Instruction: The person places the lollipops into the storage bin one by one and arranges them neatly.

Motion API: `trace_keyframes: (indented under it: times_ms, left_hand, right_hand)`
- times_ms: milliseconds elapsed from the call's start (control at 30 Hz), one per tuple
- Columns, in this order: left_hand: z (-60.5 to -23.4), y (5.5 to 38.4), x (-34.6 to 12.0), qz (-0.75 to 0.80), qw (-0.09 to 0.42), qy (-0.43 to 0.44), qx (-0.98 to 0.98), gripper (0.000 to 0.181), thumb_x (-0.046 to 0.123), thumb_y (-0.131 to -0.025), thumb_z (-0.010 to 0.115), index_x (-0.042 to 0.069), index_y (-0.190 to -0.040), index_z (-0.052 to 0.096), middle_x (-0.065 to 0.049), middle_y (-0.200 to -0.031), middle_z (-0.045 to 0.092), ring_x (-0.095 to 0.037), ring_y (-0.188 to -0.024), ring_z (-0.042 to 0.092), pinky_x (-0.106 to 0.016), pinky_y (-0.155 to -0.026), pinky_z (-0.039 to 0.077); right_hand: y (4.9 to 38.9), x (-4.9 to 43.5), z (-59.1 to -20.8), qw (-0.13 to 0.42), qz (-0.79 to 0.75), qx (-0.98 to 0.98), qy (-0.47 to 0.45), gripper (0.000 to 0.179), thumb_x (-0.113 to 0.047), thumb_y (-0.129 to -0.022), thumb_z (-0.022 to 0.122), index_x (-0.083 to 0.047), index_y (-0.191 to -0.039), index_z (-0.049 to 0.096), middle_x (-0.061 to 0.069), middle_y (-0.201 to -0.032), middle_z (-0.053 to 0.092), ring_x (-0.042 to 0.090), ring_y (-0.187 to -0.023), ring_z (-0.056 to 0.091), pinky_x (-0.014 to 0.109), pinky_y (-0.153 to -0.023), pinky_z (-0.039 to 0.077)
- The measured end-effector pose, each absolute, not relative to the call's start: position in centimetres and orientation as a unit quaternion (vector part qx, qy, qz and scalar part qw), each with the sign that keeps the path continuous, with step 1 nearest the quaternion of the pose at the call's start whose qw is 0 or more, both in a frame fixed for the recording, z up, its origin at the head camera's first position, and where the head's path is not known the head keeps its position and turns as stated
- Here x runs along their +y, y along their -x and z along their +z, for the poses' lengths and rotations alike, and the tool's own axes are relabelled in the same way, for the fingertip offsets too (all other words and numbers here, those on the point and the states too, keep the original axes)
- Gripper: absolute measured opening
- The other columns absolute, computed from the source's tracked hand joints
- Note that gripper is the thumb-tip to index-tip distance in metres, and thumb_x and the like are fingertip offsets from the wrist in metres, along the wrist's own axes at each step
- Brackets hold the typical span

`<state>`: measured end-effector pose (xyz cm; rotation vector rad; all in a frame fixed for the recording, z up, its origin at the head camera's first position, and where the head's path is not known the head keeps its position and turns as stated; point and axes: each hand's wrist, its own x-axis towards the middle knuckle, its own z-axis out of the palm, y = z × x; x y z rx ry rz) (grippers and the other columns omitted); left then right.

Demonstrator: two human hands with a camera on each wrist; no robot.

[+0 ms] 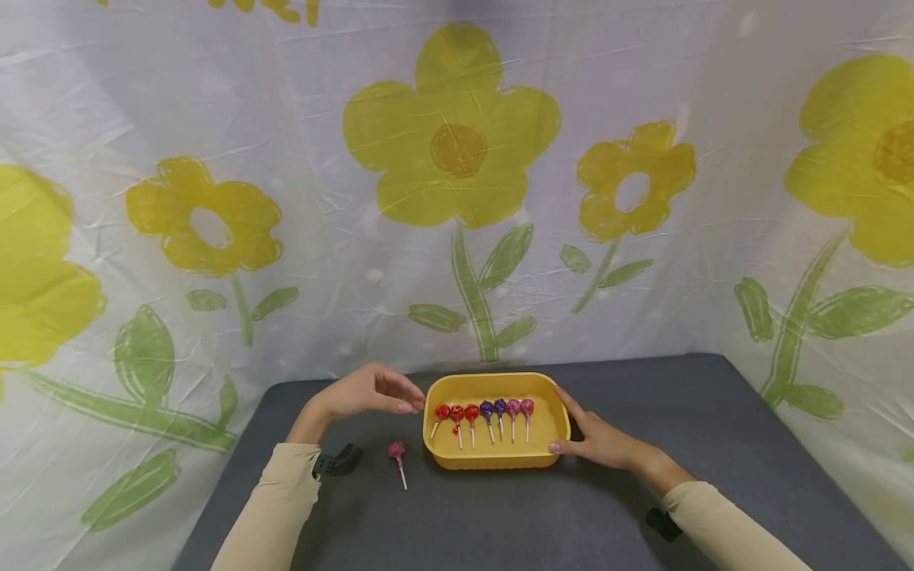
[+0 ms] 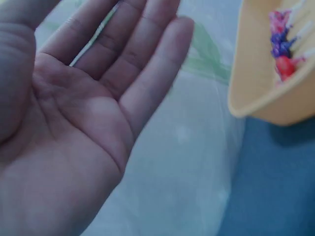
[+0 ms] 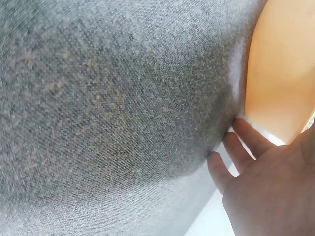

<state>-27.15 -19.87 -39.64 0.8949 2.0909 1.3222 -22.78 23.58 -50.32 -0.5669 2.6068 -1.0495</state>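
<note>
A yellow tray (image 1: 493,459) sits on the dark table with a row of lollipops inside: red ones (image 1: 457,413) at the left, purple ones (image 1: 487,408) in the middle, pink ones (image 1: 527,407) at the right. My right hand (image 1: 603,438) holds the tray's right end, thumb at the front corner and index finger along the rim farther back. Beside the tray's left end is my left hand (image 1: 378,391), its fingers relaxed; the left wrist view shows the bare palm (image 2: 64,123) with nothing in it. One pink lollipop (image 1: 397,452) lies on the table, left of the tray.
The dark grey cloth-covered table (image 1: 500,523) reaches back to a white curtain (image 1: 321,317) printed with yellow flowers, which also hangs along both sides. Black bands (image 1: 338,461) are on both wrists.
</note>
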Motion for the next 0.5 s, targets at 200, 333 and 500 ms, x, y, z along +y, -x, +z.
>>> trace_keyframes:
  times_ms: [200,333,500]
  left_hand:
    - [-42.2,26.3,-22.6,0.537,0.230,-0.329,0.742,0.036,0.010,-0.091,0.070,-0.011,-0.120,0.064,0.004,-0.109,0.077,-0.012,-0.103,0.073,-0.028,-0.089,0.058]
    - [-44.2,26.0,-23.9,0.546,0.212,-0.331,0.740,0.034,0.007,-0.092,0.068,-0.012,-0.119,0.063,0.001,-0.109,0.077,-0.012,-0.102,0.073,-0.026,-0.089,0.058]
    - [-46.1,25.3,-24.9,0.546,0.194,-0.311,0.754,0.036,0.008,-0.092,0.068,-0.013,-0.121,0.062,0.001,-0.108,0.076,-0.015,-0.102,0.073,-0.025,-0.087,0.058]
  right_hand:
    - [22.9,23.6,-50.5,0.130,-0.362,0.901,0.200,0.105,-0.049,-0.090,0.068,-0.020,-0.161,-0.004,0.029,-0.162,0.017,0.048,-0.147,0.027,0.066,-0.115,0.028]
    - [22.9,23.6,-50.7,0.129,-0.364,0.900,0.200,0.105,-0.050,-0.090,0.068,-0.023,-0.161,-0.004,0.027,-0.163,0.017,0.046,-0.148,0.028,0.065,-0.115,0.028]
    - [22.9,23.6,-51.0,0.129,-0.366,0.899,0.202,0.104,-0.050,-0.090,0.067,-0.024,-0.160,-0.005,0.027,-0.164,0.016,0.046,-0.148,0.027,0.065,-0.115,0.029]
